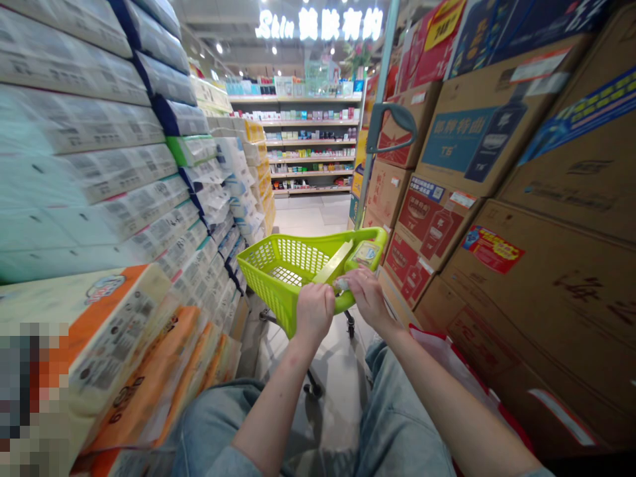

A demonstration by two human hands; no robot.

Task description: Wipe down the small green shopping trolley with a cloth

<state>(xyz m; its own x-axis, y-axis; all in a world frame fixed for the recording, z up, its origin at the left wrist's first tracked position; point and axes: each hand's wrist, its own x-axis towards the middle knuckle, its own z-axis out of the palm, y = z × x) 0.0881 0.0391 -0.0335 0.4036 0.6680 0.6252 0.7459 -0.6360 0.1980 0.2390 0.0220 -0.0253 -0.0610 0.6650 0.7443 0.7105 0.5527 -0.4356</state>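
Observation:
A lime-green plastic shopping basket [278, 271] on wheels stands in the aisle in front of me. My left hand [314, 311] is closed into a fist at the basket's near rim. My right hand [366, 295] is closed beside it, pinching something small and pale [342, 283] that also reaches the left hand; I cannot make out what it is. A small packaged item [366, 252] lies on the basket's near right corner. My knees in light jeans show below my forearms.
Stacked packs of tissue paper [114, 199] wall the left side. Piled cardboard boxes [497, 199] stand on the right, with a grey trolley handle [390, 122] among them. A red bag [447, 358] lies by my right leg. Store shelves [308, 142] close the narrow aisle ahead.

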